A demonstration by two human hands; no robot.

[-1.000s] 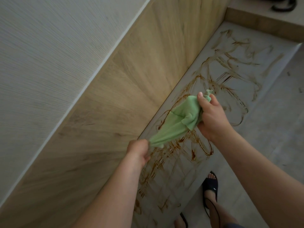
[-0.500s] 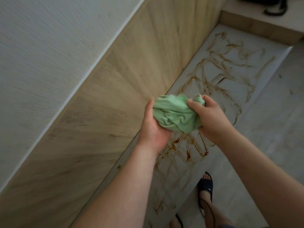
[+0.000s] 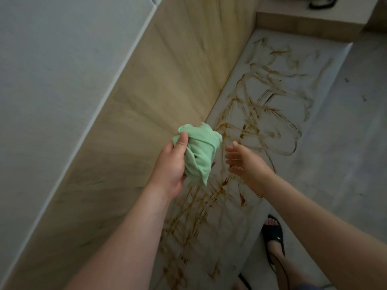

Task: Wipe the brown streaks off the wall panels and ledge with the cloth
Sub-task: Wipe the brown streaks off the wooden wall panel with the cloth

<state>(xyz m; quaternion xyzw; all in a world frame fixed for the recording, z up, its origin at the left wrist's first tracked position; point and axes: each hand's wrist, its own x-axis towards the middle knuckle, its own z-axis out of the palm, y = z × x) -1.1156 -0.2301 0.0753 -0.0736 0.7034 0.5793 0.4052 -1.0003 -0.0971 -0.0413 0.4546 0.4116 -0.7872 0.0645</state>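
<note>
A bunched light green cloth sits in my left hand, whose thumb and fingers curl round it above the ledge. My right hand hovers just to the right of the cloth with straight fingers and holds nothing. Under both hands runs the pale grey ledge, covered with brown streaks from its far end to below my arms. To the left rises the light wood wall panel, with a few faint dark marks low down. Above it is a white textured panel.
A raised wooden step closes the ledge's far end, with a black cord on top. The grey floor lies to the right. My foot in a black sandal stands beside the ledge's near edge.
The cloth was stretched between both hands, then bunched between them. Now my right hand has let go and opened, and my left hand alone holds the bunched cloth.
</note>
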